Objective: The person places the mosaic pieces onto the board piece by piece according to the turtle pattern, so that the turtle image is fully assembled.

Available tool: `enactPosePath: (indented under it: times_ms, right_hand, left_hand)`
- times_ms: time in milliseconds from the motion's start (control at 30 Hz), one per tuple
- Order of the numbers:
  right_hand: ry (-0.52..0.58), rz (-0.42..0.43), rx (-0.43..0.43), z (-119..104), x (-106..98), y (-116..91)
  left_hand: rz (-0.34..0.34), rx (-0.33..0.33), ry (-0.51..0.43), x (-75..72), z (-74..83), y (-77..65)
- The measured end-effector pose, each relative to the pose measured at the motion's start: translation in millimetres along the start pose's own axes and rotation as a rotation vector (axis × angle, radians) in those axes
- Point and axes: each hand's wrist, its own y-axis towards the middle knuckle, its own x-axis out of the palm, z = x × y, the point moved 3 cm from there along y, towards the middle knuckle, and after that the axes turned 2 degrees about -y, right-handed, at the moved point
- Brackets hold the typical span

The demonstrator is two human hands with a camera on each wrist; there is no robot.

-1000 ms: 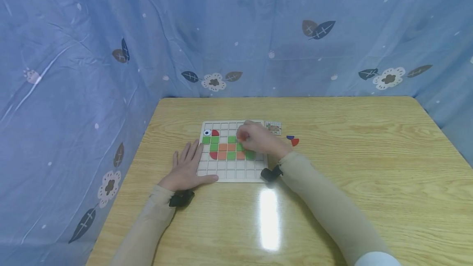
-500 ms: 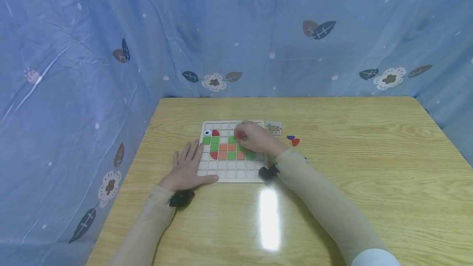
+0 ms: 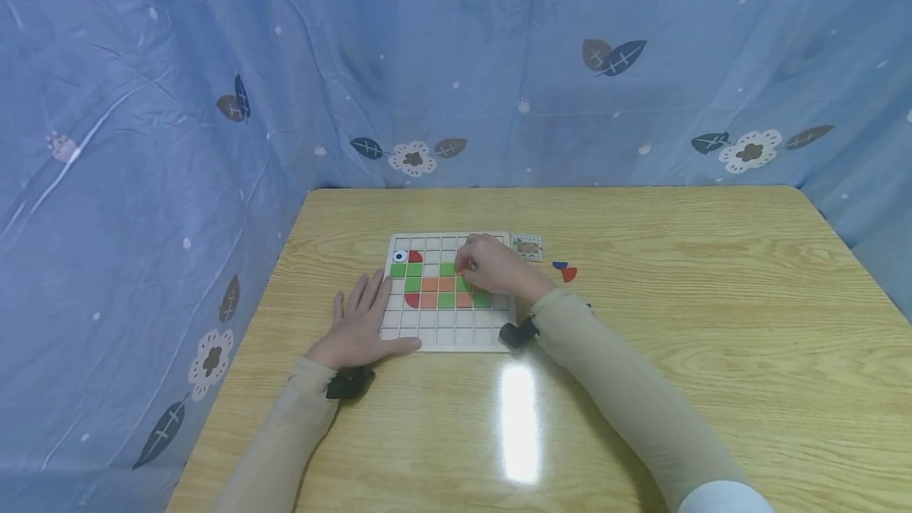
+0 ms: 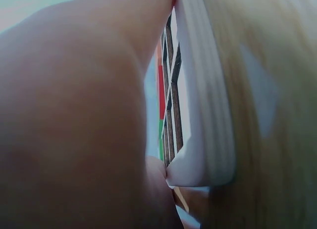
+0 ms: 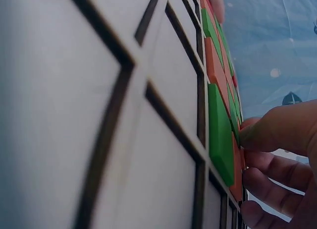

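My left hand (image 3: pixel 356 331) lies spread at the left edge of a white grid board (image 3: pixel 435 336), thumb across its front corner and fingertips along its side. Over the board's right half my right hand (image 3: pixel 499 266) pinches a small orange tile (image 3: pixel 461 269) between thumb and fingers, low over the grid; most of the tile is hidden. Green tiles (image 3: pixel 414 284), orange tiles (image 3: pixel 429 284) and red quarter-round pieces (image 3: pixel 412 300) fill several cells. A round eye piece (image 3: pixel 400 256) sits at upper left. In the right wrist view the thumb (image 5: pixel 257 136) meets the tile rows.
A small picture card (image 3: pixel 527 247) lies against the board's right side. Farther right on the wooden table (image 3: pixel 677 323) are a blue half-round piece (image 3: pixel 560 265) and a red quarter-round piece (image 3: pixel 568 274). A blue curtain (image 3: pixel 499 62) hangs behind the table.
My right hand has shifted slightly and come lower over the grid, with less of the orange tile showing at its fingertips. The left hand has stayed in place.
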Motion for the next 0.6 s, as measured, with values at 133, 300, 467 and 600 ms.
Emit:
enactPosePath:
  times_ms: [133,300,467,600]
  right_hand:
    - [-0.003,0.023,-0.014,1.6,0.1,-1.6]
    - [0.017,0.062,-0.028,5.5,-3.9,-8.2]
    - [0.022,0.062,0.013,10.9,-10.4,-18.9]
    - [0.007,0.066,0.049,15.9,-15.5,-29.7]
  left_hand:
    - [-0.004,-0.01,0.007,2.4,-2.7,1.6]
    - [0.004,-0.012,0.01,5.3,-6.3,2.7]
    - [0.013,-0.006,0.01,5.9,-7.3,2.6]
    - [0.017,0.004,0.001,5.5,-6.2,2.3]
